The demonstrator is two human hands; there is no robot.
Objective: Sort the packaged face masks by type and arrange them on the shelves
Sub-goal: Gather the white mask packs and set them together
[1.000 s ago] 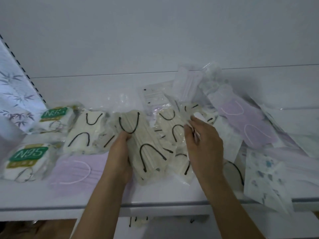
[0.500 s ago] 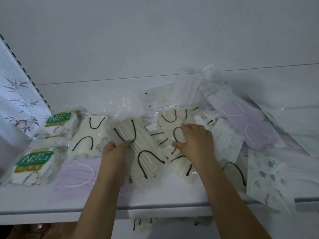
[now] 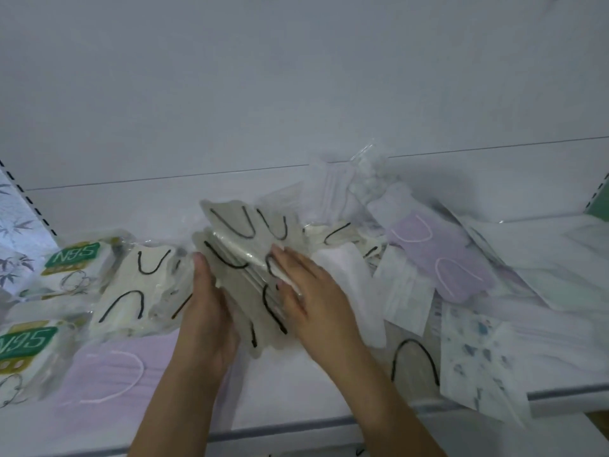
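A stack of beige masks with black ear loops [image 3: 244,255] is lifted off the white shelf [image 3: 296,420] at its middle. My left hand [image 3: 207,311] grips the stack's left edge, thumb on top. My right hand [image 3: 309,291] lies on the stack's right side with fingers fairly straight, holding packets against it. More beige packets [image 3: 131,291] lie to the left. Two N95 packs [image 3: 71,258] sit at far left. Purple masks [image 3: 438,255] lie at right, and another purple mask [image 3: 108,371] lies at front left.
A loose heap of white, pale green and printed mask packets [image 3: 474,357] covers the shelf's right half. A single beige packet [image 3: 412,361] lies near the front edge. A patterned panel [image 3: 16,232] bounds the left; the white back wall [image 3: 296,94] is close behind.
My right hand dropped onto more beige packets and gathered them against the stack in my left hand. The combined stack rose and tilted upward off the shelf.
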